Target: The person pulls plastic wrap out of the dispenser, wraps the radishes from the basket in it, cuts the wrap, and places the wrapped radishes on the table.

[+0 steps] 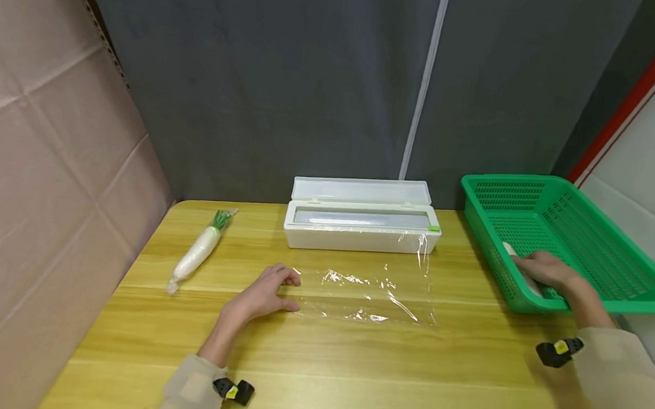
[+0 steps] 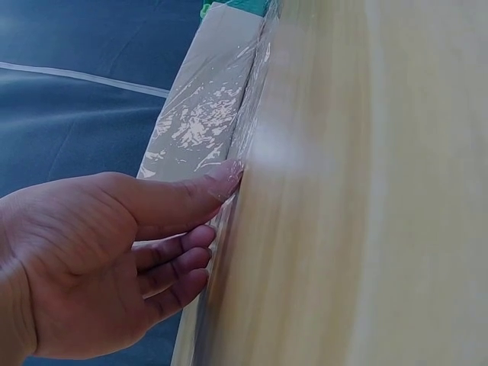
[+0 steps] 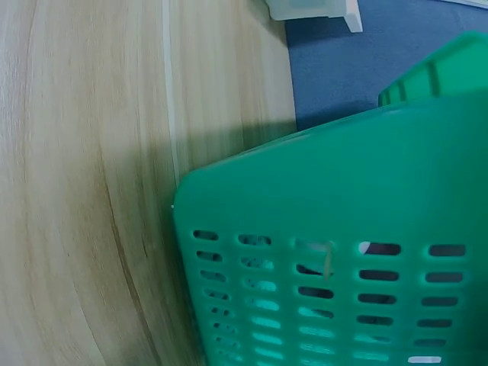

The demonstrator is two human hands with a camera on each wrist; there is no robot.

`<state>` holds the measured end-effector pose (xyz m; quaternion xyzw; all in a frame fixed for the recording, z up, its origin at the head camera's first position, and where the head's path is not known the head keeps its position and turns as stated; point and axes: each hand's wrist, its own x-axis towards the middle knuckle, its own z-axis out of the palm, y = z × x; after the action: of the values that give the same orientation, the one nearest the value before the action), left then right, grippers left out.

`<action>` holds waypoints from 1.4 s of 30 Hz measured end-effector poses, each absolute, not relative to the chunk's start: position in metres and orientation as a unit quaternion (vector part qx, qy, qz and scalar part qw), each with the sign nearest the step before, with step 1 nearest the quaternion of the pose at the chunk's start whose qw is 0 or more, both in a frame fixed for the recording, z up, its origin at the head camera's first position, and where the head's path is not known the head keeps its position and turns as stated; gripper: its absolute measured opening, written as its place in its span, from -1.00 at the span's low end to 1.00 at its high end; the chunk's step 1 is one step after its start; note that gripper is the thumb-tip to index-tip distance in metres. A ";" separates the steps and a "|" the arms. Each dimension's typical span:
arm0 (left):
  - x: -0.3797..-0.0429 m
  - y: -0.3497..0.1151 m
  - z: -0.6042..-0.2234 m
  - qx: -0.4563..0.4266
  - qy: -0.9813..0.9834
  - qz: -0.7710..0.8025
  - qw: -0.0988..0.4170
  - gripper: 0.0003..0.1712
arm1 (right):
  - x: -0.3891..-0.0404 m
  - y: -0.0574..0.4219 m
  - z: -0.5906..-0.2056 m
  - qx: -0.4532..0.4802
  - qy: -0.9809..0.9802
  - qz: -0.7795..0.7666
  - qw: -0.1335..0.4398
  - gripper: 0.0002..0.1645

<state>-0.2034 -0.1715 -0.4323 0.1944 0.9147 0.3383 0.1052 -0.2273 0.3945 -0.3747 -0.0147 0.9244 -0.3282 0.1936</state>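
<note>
A sheet of clear cling film (image 1: 378, 297) lies over the table, running up to the long white cling film dispenser box (image 1: 362, 238), whose lid stands up. At the sheet's left end, my left hand (image 1: 267, 292) touches it with the thumb and fingers spread apart; in the left wrist view the thumb (image 2: 198, 194) rests on the film's edge. My right hand (image 1: 548, 270) reaches into the green basket (image 1: 615, 243) and grips a white radish (image 1: 531, 285) with green leaves. The basket's wall (image 3: 320, 183) hides that hand in the right wrist view.
Another white radish (image 1: 198, 252), wrapped in clear film, lies at the table's left. A dark grey curtain (image 1: 256, 85) hangs behind the wooden table (image 1: 349, 383). Pale panels (image 1: 30, 209) stand on either side. A green slider (image 1: 434, 228) sits at the box's right end.
</note>
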 end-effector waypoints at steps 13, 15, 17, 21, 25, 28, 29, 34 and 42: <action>-0.202 -0.170 -0.431 0.193 0.917 0.333 0.099 -0.54 | -0.227 0.389 -0.368 0.046 0.933 -0.357 0.002 -0.07; -0.203 -0.170 -0.432 0.190 0.918 0.334 0.101 -0.54 | -0.225 0.386 -0.365 0.053 0.926 -0.372 -0.026 -0.02; -0.203 -0.170 -0.432 0.188 0.917 0.335 0.103 -0.54 | -0.224 0.381 -0.360 0.056 0.916 -0.393 -0.053 0.02; -0.204 -0.171 -0.432 0.187 0.916 0.337 0.107 -0.53 | -0.222 0.371 -0.352 0.059 0.900 -0.422 -0.094 0.01; -0.203 -0.171 -0.433 0.186 0.917 0.336 0.112 -0.53 | -0.220 0.358 -0.343 0.052 0.893 -0.431 -0.120 -0.05; -0.203 -0.171 -0.433 0.185 0.916 0.339 0.112 -0.54 | -0.220 0.347 -0.336 0.040 0.888 -0.440 -0.129 -0.09; -0.203 -0.171 -0.433 0.184 0.915 0.341 0.111 -0.54 | -0.219 0.344 -0.335 0.035 0.885 -0.445 -0.131 -0.11; -0.202 -0.171 -0.433 0.185 0.914 0.343 0.112 -0.54 | -0.217 0.327 -0.328 0.011 0.877 -0.457 -0.147 -0.18; -0.202 -0.171 -0.432 0.179 0.915 0.343 0.114 -0.54 | -0.214 0.295 -0.324 -0.029 0.880 -0.445 -0.162 -0.26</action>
<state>-0.2021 -0.1714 -0.4317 0.1787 0.9150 0.3433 0.1139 -0.2136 0.2953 -0.3241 -0.0291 0.8804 -0.4449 -0.1619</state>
